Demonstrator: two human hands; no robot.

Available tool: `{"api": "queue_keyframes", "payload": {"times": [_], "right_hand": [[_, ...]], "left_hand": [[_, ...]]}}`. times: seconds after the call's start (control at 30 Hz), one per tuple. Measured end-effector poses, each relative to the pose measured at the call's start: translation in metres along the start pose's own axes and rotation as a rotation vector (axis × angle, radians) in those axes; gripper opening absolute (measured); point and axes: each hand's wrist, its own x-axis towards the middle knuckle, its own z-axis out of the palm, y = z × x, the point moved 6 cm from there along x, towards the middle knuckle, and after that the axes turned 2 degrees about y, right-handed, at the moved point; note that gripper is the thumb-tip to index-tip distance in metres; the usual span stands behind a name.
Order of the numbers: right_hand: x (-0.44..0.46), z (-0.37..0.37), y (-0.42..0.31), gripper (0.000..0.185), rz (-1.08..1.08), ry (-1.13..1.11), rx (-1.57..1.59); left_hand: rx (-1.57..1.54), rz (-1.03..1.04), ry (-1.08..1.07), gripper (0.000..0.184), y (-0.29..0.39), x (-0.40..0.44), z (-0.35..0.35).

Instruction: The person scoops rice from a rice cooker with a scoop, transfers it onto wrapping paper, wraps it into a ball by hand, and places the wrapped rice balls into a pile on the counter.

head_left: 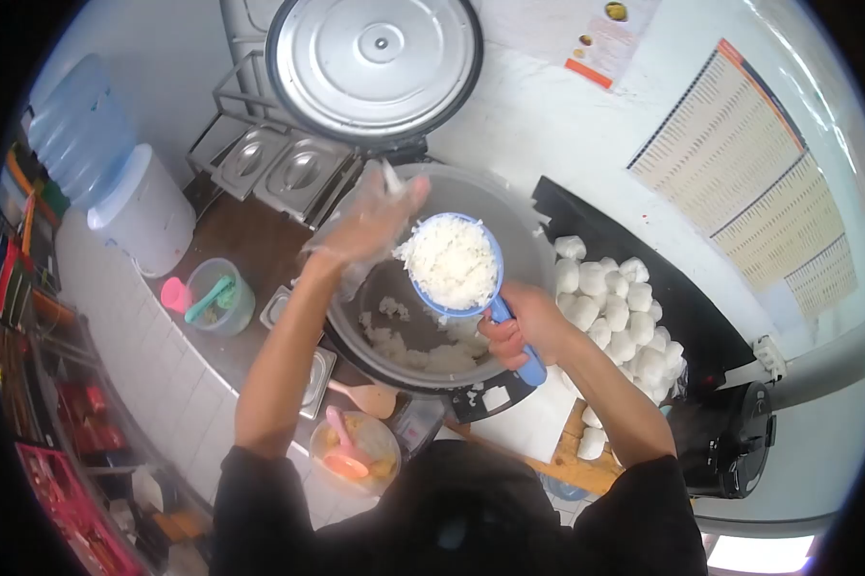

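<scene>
Sitting on the left side, a big blue water bottle [82, 130] is resting on a white stand [144, 216]. Next, a see-through cup [233, 315] is holding a green spoon [210, 300]. Lower down, a small tub [388, 434] is holding a pink spoon [344, 435], and a wooden spoon [373, 398] is lying near it.

Above them, the person's left hand [370, 223] is hanging over the left side of a big pot [522, 226]. It is wearing a thin plastic glove [349, 278]. Its fingers are looking partly open, but they are blurry, so one cannot tell if they are holding anything. Behind the pot, a round silver lid [375, 62] is standing up.

In the middle, a blue scoop [499, 309] is tipping its heap of white rice [450, 259] toward view, over the pot. More rice is lying low inside. The person's right hand [533, 324] is gripping the handle, fingers curling around it.

To the right, lots of white lumps [617, 312] are making a pile, and a black cooker [716, 446] is standing nearby.
</scene>
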Motion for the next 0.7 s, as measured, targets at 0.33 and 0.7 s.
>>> {"api": "queue_keyframes", "payload": {"times": [0.33, 0.7], "right_hand": [[-0.020, 0.013, 0.002, 0.052, -0.164, 0.064, 0.132], [-0.082, -0.200, 0.256, 0.045, -0.598, 0.507, 0.663]], "left_hand": [[0.402, 0.931, 0.064, 0.042, 0.084, -0.073, 0.073], [0.606, 0.652, -0.529, 0.038, -0.094, -0.264, 0.218]]}}
